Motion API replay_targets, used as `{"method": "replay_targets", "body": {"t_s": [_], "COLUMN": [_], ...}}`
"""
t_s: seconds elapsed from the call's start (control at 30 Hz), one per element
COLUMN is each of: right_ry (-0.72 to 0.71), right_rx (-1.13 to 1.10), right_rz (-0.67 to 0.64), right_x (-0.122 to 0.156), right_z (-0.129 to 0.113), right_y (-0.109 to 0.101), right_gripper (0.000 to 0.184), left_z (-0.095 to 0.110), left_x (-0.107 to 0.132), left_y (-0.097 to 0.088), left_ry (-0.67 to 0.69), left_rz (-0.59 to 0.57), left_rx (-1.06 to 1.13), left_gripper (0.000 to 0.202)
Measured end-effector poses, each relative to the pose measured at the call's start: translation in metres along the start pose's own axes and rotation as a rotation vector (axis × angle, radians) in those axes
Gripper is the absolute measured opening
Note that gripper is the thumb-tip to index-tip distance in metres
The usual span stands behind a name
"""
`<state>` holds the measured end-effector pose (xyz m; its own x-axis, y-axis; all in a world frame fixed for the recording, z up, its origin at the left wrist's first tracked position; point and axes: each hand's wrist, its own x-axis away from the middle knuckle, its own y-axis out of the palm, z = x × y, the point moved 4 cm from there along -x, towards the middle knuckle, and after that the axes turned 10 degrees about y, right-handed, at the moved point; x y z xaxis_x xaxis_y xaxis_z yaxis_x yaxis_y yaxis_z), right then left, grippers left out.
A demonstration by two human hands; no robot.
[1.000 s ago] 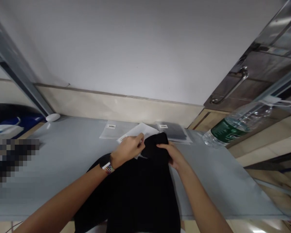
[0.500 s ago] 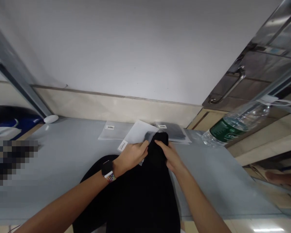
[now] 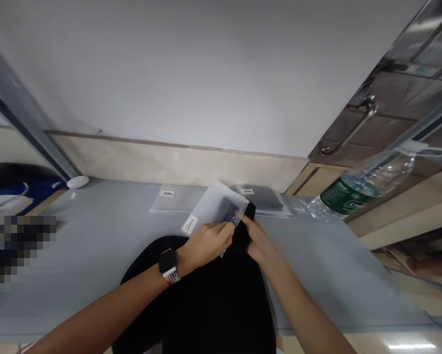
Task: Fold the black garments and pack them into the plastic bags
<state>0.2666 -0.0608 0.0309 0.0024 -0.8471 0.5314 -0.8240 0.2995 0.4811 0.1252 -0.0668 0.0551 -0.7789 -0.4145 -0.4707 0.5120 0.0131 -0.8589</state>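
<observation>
My left hand (image 3: 209,243) is closed on the edge of a clear plastic bag (image 3: 210,204) with a white barcode label at its lower left corner. The bag slants across the folded end of a black cloth (image 3: 221,295), and a dark patch shows through it near its right edge. My right hand (image 3: 258,240) grips that folded end from the right, its index finger reaching to the bag's edge. The black cloth spreads down over the table's front edge. Whether the fabric is inside the bag I cannot tell.
Along the back of the grey table (image 3: 91,246) lie another labelled clear bag (image 3: 171,200) and a stack of bags with dark contents (image 3: 263,199). A green-labelled water bottle (image 3: 354,194) leans at the right. A white rounded object (image 3: 78,182) sits at the back left.
The bag has shifted right over the black cloth's folded end, covering more of it. My left hand has moved slightly right and down. The right index finger now meets the bag's edge.
</observation>
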Motion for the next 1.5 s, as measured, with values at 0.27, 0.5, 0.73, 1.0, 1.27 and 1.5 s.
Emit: {"method": "replay_targets", "body": {"t_s": [0.27,0.5,0.73,1.0,1.27,1.5], "right_ry": [-0.024,-0.204,-0.319,-0.282,-0.087,-0.127], "right_rx": [-0.1,0.164,0.302,0.199,0.078,-0.105], "right_rz": [-0.003,-0.105,-0.039,-0.007,-0.062,-0.002], "right_x": [0.004,0.015,0.016,0.008,0.003,-0.016], "right_z": [-0.006,-0.021,-0.03,-0.02,-0.011,0.001], "right_y": [0.005,0.006,0.004,0.006,0.007,0.004], "right_gripper": [0.034,0.048,0.036,0.04,0.04,0.03], "left_z": [-0.042,-0.076,-0.056,-0.047,-0.068,-0.01], "left_x": [0.003,0.007,0.004,0.003,0.005,-0.005], "left_y": [-0.042,-0.025,-0.017,-0.007,-0.025,-0.031], "left_ry": [-0.272,-0.582,-0.628,-0.655,-0.63,-0.116], "left_rz": [0.437,0.197,0.241,0.241,0.424,0.073], "left_rx": [0.036,1.174,1.329,1.383,0.779,-0.177], "left_gripper": [0.031,0.058,0.047,0.055,0.069,0.027]}}
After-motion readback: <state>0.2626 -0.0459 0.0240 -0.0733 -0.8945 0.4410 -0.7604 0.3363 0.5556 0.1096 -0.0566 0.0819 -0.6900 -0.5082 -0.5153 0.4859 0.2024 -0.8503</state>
